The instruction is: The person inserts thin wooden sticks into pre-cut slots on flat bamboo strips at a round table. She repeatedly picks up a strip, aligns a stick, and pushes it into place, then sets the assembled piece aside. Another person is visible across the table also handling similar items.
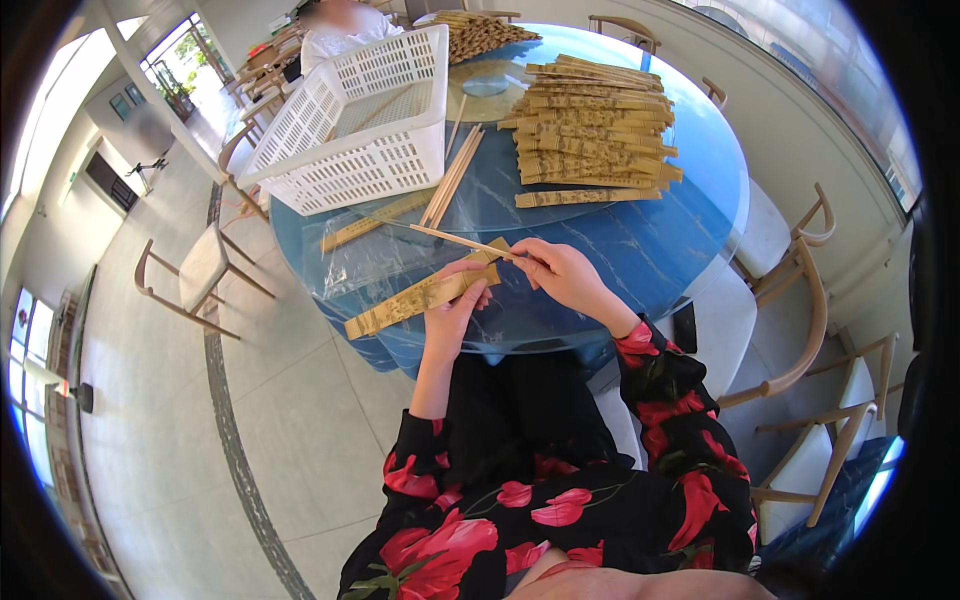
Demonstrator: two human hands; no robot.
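Observation:
My left hand (455,300) is closed around a long tan printed paper chopstick sleeve (395,308), held slantwise over the table's near edge. One end of a second tan sleeve (495,247) shows just beyond those fingers. Pinched in my right hand (565,272) are slim wooden chopsticks (450,237), which point to the left above the sleeves; how many there are I cannot tell. Several loose chopsticks (455,180) lie beyond my hands, beside the basket. A large pile of tan sleeves (595,130) is stacked at the right of the table.
A white slatted plastic basket (365,165) with a few sticks inside stands at the left on the round blue table (590,255). Clear plastic film (365,265) lies before it. More bundled sleeves (480,38) are heaped at the back. A person (345,30) sits beyond; chairs (205,270) surround the table.

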